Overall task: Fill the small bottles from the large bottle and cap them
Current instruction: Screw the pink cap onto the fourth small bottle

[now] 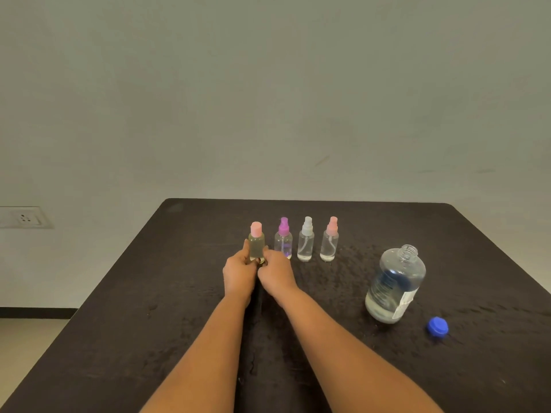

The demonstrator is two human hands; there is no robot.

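Several small clear bottles stand in a row on the dark table (179, 293). The leftmost, a pink-capped bottle (256, 241) holding yellowish liquid, stands upright between my two hands. My left hand (240, 272) grips its lower left side and my right hand (275, 271) pinches its lower right side. To its right stand a purple spray bottle (283, 238), a white spray bottle (306, 239) and a pink spray bottle (330, 239), all with caps on. The large clear bottle (393, 284) stands uncapped at the right, partly full. Its blue cap (437, 326) lies nearby.
The table's far edge meets a plain wall. A wall socket (25, 217) is at the far left, and the floor shows past the table's left edge.
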